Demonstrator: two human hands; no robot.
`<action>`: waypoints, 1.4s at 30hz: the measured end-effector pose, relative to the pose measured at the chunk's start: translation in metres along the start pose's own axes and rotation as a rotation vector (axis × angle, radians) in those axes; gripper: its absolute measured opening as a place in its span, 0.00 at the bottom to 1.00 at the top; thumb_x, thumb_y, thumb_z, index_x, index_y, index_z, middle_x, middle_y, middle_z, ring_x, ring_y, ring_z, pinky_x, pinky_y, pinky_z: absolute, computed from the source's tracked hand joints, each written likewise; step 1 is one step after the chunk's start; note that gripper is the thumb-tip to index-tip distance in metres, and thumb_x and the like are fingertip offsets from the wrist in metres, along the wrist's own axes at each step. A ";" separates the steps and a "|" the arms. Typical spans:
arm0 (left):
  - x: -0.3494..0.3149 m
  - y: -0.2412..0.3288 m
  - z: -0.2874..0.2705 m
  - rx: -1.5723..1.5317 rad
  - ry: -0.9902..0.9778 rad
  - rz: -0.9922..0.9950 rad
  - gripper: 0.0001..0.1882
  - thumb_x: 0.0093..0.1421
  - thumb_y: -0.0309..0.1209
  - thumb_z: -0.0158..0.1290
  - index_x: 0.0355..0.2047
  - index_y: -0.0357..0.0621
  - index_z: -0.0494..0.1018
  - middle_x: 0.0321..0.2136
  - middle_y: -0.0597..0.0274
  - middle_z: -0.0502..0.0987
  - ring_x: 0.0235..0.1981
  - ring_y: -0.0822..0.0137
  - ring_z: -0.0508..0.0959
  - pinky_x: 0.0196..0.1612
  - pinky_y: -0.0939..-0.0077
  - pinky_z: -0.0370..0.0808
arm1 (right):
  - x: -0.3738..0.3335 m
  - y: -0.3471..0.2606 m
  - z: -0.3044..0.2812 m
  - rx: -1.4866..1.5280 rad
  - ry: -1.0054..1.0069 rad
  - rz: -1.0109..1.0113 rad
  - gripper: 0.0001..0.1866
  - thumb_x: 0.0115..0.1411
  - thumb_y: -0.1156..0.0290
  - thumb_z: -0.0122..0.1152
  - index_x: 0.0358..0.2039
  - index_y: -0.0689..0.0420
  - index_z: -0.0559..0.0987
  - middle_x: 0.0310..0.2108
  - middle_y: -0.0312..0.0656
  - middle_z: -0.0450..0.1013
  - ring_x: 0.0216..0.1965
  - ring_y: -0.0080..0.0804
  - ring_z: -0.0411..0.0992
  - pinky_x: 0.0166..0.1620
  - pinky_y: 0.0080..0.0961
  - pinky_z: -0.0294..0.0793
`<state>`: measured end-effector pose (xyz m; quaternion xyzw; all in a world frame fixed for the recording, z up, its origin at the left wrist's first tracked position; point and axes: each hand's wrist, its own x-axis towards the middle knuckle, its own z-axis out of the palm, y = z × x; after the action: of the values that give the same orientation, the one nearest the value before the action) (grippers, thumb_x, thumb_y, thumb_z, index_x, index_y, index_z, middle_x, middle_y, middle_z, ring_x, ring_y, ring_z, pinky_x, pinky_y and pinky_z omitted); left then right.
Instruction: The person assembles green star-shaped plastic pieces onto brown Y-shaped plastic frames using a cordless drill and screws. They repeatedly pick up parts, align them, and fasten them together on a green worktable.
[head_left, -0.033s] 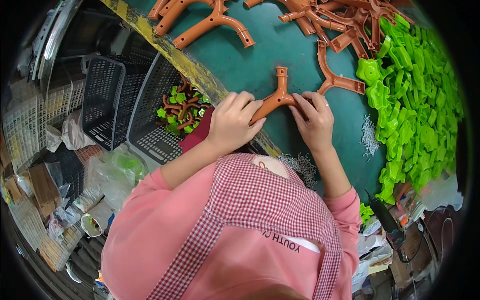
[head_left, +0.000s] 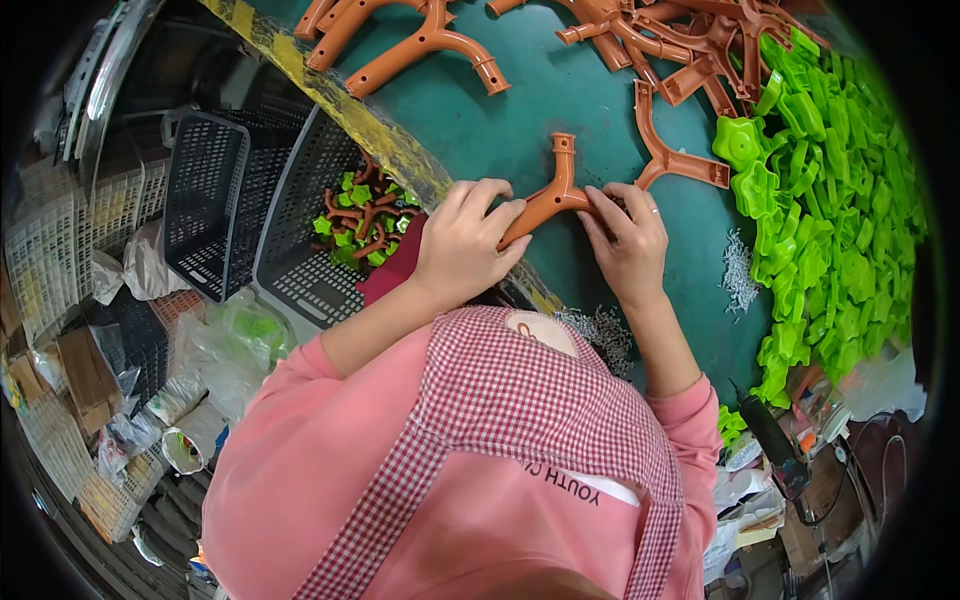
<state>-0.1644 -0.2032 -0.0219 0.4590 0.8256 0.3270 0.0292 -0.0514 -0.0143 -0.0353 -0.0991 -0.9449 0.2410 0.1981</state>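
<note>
A brown plastic Y-shaped branch piece [head_left: 556, 196] is held between my two hands over the green table, its stem pointing away from me. My left hand [head_left: 468, 240] is closed round its left arm. With fingers and thumb, my right hand [head_left: 627, 228] grips the end of the right arm, covering that tip. A second branch piece [head_left: 662, 158] lies just beyond my right hand, hollow side up. To the right of it spreads a big heap of bright green plastic leaf pieces [head_left: 835, 220].
More brown branch pieces [head_left: 430, 45] lie at the far side. Small piles of screws [head_left: 740, 272] sit on the green tabletop [head_left: 590, 110]. Left of the yellow-black edge [head_left: 390, 140] stands a grey basket [head_left: 290, 225] with brown and green parts. A black-handled tool [head_left: 770, 435] is at right.
</note>
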 end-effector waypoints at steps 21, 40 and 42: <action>0.010 -0.009 -0.002 0.041 -0.182 0.018 0.20 0.47 0.30 0.65 0.42 0.39 0.77 0.31 0.60 0.73 0.33 0.58 0.75 0.36 0.67 0.74 | -0.003 -0.008 0.002 -0.088 -0.048 0.080 0.14 0.49 0.74 0.71 0.38 0.58 0.82 0.33 0.38 0.74 0.33 0.36 0.74 0.35 0.29 0.75; 0.023 0.004 -0.014 -0.484 -0.333 0.014 0.21 0.49 0.36 0.66 0.42 0.42 0.79 0.30 0.55 0.80 0.30 0.55 0.80 0.35 0.66 0.77 | -0.009 -0.026 -0.044 0.769 -0.191 0.458 0.16 0.49 0.76 0.74 0.38 0.65 0.80 0.36 0.43 0.79 0.35 0.30 0.77 0.38 0.23 0.75; 0.022 0.005 -0.014 -0.423 -0.289 0.064 0.22 0.49 0.37 0.66 0.43 0.41 0.78 0.32 0.55 0.80 0.33 0.55 0.80 0.37 0.66 0.76 | -0.011 -0.025 -0.043 0.724 -0.109 0.312 0.16 0.48 0.76 0.74 0.38 0.64 0.80 0.35 0.44 0.79 0.35 0.31 0.77 0.39 0.24 0.75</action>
<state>-0.1783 -0.1915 -0.0032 0.5106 0.7109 0.4245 0.2317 -0.0258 -0.0208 0.0086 -0.1521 -0.7816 0.5907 0.1308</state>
